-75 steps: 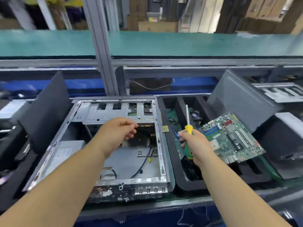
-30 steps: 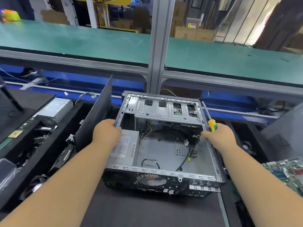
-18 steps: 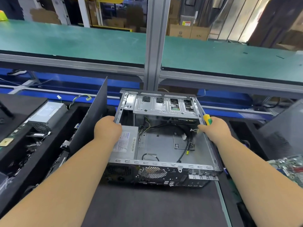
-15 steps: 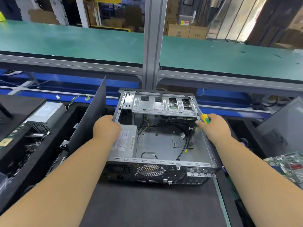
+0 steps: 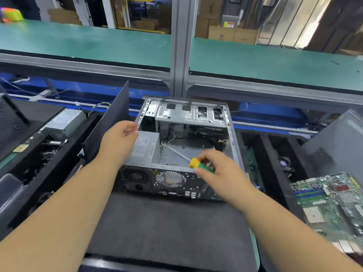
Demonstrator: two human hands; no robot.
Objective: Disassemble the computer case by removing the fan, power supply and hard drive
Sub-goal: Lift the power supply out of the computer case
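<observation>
We've got the open computer case (image 5: 231, 134) sitting on a dark mat (image 5: 167, 222), rear panel facing us. Power supply (image 5: 144, 149) sits inside at the near-left corner, its label facing up. Drive cage (image 5: 188, 112) spans the far side. Our left hand (image 5: 119, 140) hovers by the case's left wall above the PSU, fingers loosely curled, gripping nothing. Our right hand (image 5: 218, 171) grips a yellow-green screwdriver (image 5: 198, 164), shaft angled into the case twd the PSU; tip is blurred. A motherboard (image 5: 332, 207) lies off to the right, and a second PSU (image 5: 64, 120) sits apart at left.
</observation>
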